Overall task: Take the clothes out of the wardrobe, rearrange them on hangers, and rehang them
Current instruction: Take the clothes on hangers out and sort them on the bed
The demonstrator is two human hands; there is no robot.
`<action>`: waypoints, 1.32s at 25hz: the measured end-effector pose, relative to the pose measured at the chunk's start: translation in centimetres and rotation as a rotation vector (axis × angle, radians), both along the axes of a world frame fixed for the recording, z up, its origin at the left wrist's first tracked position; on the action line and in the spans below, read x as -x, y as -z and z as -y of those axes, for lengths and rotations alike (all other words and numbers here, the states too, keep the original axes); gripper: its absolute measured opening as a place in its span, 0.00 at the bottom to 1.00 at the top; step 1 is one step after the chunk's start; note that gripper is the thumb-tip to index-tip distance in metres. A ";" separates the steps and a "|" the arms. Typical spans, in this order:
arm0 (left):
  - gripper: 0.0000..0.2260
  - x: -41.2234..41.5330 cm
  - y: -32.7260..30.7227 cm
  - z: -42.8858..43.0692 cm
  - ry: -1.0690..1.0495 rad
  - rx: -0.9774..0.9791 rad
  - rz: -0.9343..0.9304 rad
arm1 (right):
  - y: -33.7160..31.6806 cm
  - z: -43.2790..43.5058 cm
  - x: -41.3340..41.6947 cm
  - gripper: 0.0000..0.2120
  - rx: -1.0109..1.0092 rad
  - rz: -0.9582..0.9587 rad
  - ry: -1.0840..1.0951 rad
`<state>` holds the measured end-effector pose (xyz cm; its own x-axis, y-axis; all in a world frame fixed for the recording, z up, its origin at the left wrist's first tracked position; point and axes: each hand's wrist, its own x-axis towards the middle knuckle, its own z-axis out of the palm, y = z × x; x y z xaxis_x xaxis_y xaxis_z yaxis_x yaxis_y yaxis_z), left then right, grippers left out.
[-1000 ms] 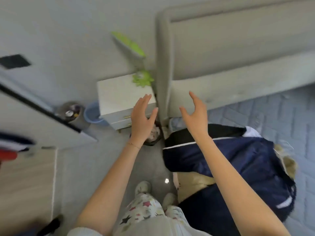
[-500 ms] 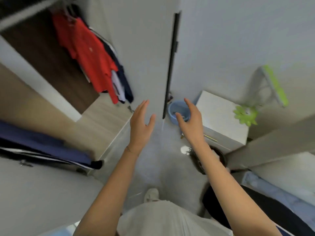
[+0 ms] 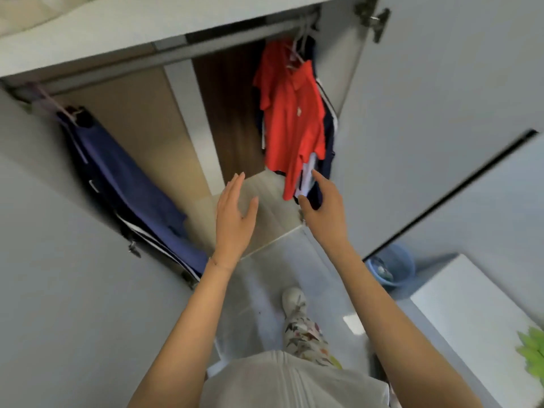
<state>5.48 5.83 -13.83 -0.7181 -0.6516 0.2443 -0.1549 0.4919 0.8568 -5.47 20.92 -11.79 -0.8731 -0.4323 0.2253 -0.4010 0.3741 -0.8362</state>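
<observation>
Left grip [image 3: 234, 222] spread, empty, centre frame; right grip [image 3: 323, 213] also spread, empty, just beside hem of red shirt [image 3: 290, 113] hanging upper centre in wardrobe [image 3: 141, 113]; blue top [image 3: 126, 184] hanging left

Lighting: bright, even, diffuse; source probably off-frame, direction unclear. Wardrobe interior [image 3: 229, 113] shaded, darker than surrounding panels. One small glare patch on floor [image 3: 265, 290]. Motion blur overall, heaviest on navy garment [image 3: 126, 187]. Wide-angle bowing along door panel [image 3: 426, 98] and frame edges.
</observation>
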 end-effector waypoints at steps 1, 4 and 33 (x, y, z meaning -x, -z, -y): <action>0.23 0.4 -0.1 1.2 -0.049 -0.004 -0.001 | 0.3 1.7 1.2 0.26 -0.003 0.017 -0.039; 0.23 1.8 -0.2 4.9 -0.202 -0.011 -0.006 | 0.4 7.0 4.8 0.27 -0.031 0.027 -0.193; 0.13 -0.5 0.1 31.8 -0.875 -0.453 -0.009 | -1.0 25.0 8.1 0.26 -0.246 -0.029 -0.580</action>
<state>5.99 -25.97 -13.91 0.0626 -0.9857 -0.1562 -0.3007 -0.1678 0.9388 -13.57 -4.13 -10.76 -0.4762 -0.8758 0.0787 -0.6175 0.2694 -0.7390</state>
